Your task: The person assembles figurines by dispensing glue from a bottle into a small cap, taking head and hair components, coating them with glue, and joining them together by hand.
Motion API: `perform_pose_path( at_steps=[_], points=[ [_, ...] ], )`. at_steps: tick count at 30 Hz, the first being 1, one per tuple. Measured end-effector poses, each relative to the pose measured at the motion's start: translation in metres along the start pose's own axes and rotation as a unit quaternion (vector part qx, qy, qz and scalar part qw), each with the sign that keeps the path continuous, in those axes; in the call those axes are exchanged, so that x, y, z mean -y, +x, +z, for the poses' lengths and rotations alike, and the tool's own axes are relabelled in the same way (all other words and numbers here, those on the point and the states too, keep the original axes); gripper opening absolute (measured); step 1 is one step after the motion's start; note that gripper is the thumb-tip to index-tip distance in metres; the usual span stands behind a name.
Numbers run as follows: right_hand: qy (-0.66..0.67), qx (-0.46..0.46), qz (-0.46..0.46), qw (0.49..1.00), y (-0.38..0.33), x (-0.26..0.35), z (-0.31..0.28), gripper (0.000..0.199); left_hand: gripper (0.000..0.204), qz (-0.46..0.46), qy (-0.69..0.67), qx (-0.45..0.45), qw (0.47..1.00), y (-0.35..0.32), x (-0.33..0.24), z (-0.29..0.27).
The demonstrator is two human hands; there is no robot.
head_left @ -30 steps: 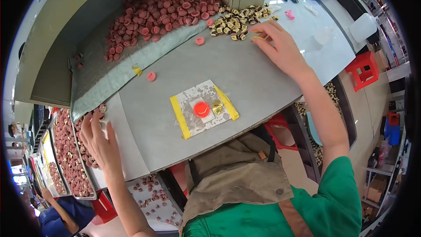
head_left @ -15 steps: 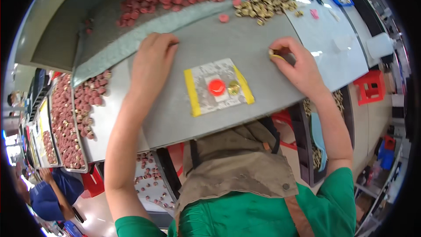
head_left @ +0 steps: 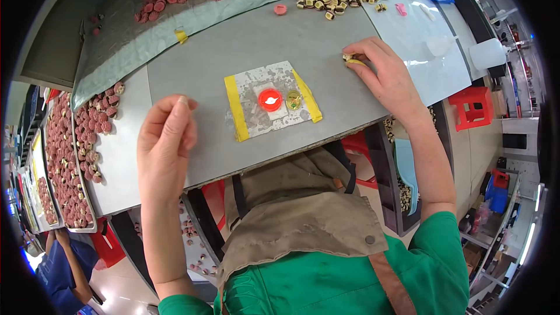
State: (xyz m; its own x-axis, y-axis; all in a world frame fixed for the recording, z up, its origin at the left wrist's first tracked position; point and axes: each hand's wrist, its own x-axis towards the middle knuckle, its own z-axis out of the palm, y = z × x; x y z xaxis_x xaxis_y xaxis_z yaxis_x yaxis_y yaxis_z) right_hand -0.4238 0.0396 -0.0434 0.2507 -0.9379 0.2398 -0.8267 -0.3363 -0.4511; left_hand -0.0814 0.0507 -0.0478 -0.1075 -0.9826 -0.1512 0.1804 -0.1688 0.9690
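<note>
Right hand [head_left: 388, 79] pinching brass part [head_left: 348, 58] right of mat [head_left: 271, 100] | left hand [head_left: 166, 140] left of mat, fingers together, apparently empty | risk: part slipping from fingertip pinch, rolling off bench [head_left: 198, 70].

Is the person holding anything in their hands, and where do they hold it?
The right hand pinches a small brass-coloured piece between its fingertips, resting on the grey table. The left hand seems empty, fingers together above the table.
</note>
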Motion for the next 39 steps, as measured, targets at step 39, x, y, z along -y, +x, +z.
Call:
perform_pose_path(
  at_steps=[39],
  points=[
    [0.092, 0.093, -0.088, 0.988, 0.022, 0.096, 0.036, 0.021, 0.041, -0.035, -0.356, 0.104, 0.928, -0.025, 0.037, 0.019]
  ],
)
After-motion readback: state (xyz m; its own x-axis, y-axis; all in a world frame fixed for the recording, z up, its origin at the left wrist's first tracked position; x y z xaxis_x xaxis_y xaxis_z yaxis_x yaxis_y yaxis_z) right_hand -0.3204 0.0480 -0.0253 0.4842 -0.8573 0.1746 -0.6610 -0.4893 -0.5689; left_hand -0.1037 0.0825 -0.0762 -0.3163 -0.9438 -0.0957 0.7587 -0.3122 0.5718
